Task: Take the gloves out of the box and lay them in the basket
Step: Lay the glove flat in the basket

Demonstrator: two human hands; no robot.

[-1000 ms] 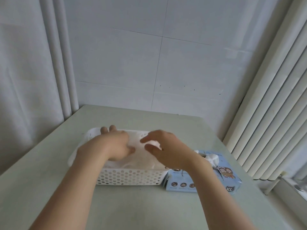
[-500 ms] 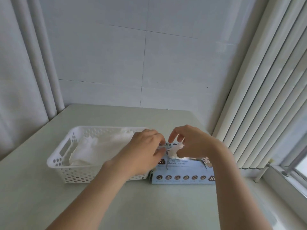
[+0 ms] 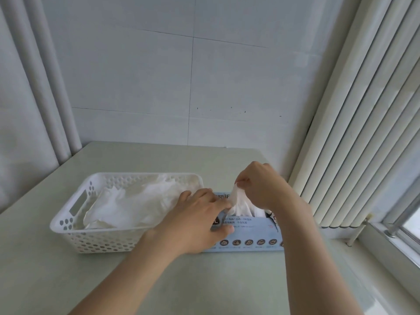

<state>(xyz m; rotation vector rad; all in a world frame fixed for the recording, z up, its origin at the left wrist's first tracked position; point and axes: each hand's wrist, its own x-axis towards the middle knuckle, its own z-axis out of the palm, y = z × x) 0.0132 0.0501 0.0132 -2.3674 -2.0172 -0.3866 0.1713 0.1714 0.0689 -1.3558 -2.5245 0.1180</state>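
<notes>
2 hands worked over the pale table (image 3: pixel 68 280). At the left stood the white basket (image 3: pixel 102 243), its long axis running left to right, and a loose pile of white gloves (image 3: pixel 136 205) lay inside it. Just beside its right end stood the blue box (image 3: pixel 250 233), with its long axis the same way.

The left hand (image 3: pixel 200 223) lay over the left end of the box, with the fingers nearly straight on the top and the thumb along the front edge. It pressed the box down and held nothing. I could not tell if its fingertips touched the glove (image 3: pixel 241 203) beside them.

This 1 white glove stood up from the top of the box, partly out, wide at the bottom and narrow at the top. Its long axis was nearly upright and leaned a little to the left, so it pointed up toward the right hand (image 3: pixel 266 189). That hand hung just above the box and pinched the top end of the glove between thumb and curled fingers.

By my judgement the coming move turned on 1 relation. The basket lay to the left of the pinching hand, beyond the left hand, so the glove had to rise free of the box and then travel leftward over that hand. The left hand was nearer to the basket, but the right one had the glove.
</notes>
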